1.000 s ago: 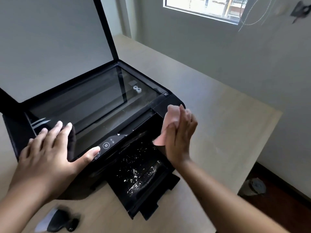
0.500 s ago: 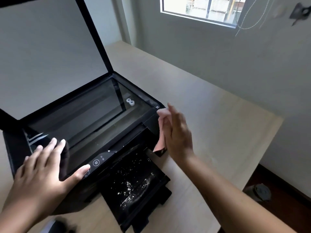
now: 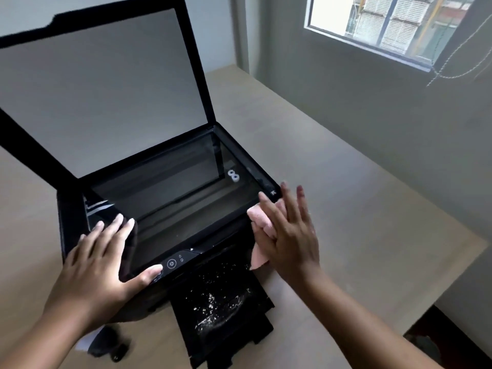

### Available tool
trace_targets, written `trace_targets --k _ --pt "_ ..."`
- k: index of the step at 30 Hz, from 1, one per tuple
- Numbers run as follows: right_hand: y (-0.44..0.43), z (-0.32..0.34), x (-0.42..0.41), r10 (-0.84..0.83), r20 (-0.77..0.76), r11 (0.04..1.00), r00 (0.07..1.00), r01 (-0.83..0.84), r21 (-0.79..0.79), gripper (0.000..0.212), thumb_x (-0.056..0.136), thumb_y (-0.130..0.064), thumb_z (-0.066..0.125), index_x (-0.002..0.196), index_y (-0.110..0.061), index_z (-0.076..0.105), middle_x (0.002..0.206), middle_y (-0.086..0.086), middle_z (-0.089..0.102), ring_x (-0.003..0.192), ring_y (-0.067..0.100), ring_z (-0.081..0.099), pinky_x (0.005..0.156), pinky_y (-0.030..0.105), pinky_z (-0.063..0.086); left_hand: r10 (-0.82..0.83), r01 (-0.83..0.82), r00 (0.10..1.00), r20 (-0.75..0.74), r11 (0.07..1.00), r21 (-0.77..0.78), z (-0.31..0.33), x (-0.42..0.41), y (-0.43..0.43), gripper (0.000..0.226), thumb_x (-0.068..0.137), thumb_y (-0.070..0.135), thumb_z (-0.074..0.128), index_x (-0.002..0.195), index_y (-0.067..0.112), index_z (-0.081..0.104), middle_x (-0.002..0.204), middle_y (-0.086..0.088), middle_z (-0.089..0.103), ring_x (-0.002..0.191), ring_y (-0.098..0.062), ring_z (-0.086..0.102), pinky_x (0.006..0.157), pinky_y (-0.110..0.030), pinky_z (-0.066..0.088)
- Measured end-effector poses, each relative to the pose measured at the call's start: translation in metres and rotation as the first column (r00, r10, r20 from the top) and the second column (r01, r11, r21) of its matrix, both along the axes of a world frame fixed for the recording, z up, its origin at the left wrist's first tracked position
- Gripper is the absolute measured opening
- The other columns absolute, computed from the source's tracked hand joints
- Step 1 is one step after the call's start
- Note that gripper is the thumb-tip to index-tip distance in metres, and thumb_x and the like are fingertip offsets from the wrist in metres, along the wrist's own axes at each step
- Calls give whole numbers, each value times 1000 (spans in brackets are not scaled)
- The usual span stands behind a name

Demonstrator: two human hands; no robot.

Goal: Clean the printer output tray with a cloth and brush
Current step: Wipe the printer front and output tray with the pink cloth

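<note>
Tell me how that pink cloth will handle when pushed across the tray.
Probably floppy: the pink cloth bunches and droops under the right hand. Likely light, since that flat hand alone pins it. It may crumple rather than slide flat.

1. The one view is worn on my head and looks forward and down across the desk [image 3: 359, 235].
2. It sits close: the printer [image 3: 249, 161] fills the left and middle, and my left hand [image 3: 101, 265] and right hand [image 3: 290, 235] enter from the bottom edge.
3. Its wide angle takes in the window [image 3: 372, 20] at top right.
</note>
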State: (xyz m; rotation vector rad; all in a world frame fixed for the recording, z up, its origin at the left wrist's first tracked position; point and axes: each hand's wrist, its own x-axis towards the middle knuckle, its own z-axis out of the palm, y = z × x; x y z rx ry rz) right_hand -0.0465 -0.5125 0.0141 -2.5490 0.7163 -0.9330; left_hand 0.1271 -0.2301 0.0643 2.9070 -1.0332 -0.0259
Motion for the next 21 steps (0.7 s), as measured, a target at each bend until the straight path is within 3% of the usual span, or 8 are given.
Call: trace_targets --k 3,6,8,11,13,16,18,21 --pt "13 -9 0 145 -10 977 989 -145 -157 46 92 -28 56 138 -28 53 150 8 44 145 31 29 114 51 32 11 -11 1000 -8 1000 7 3 -2 -2 114 65 98 12 156 29 19 164 8 13 151 -18 6 121 -43 9" --pt "-8 -15 -11 305 -38 932 952 -306 -195 64 86 -36 63 144 -31 37 156 11 31 148 31 21 116 51 28 16 -16 1000 -15 1000 13 5 -5 -3 117 62 99 8 156 29 15 164 8 10 151 -17 4 122 -41 6" --pt "-11 -19 -16 142 47 987 989 -145 73 80 80 -52 66 147 -35 26 161 15 12 150 34 4 120 54 16 24 -24 1000 -19 1000 4 5 -6 -2 117 62 98 9 156 29 16 164 8 10 151 -17 4 121 -41 5" --pt "23 -24 -11 -69 75 908 995 32 418 75 90 -49 56 150 -44 12 162 13 -11 150 29 -7 117 58 19 22 -23 1000 -14 1000 -4 3 -6 -1 115 63 98 11 156 31 15 164 9 9 151 -16 2 121 -40 4" --pt "46 -26 -6 -54 97 940 994 18 340 68 96 -29 48 153 -31 11 162 18 -7 149 37 -7 116 60 21 24 -24 1000 -13 1000 -4 1 -5 0 114 64 99 11 156 31 14 164 9 8 151 -16 1 120 -40 3" --pt "50 -25 -11 52 18 991 998 -54 119 87 85 -6 66 153 -25 15 162 9 8 150 30 -5 117 56 19 19 -19 1000 -16 1000 -5 0 -5 1 116 63 99 10 157 31 12 165 8 6 151 -17 0 121 -41 3" --pt "48 -18 -12 34 64 977 997 -47 207 82 87 -7 66 151 -25 18 162 7 8 150 29 1 117 50 23 21 -21 1000 -19 1000 -12 0 -4 0 117 62 100 9 157 31 10 165 8 5 151 -17 0 121 -42 4" --pt "68 -10 -5 -124 135 933 983 69 354 60 90 -5 60 146 -7 37 160 17 17 148 36 13 113 55 33 9 -9 1000 -11 1000 -14 -2 -4 0 118 61 101 7 157 31 8 165 7 4 151 -17 0 121 -42 4"
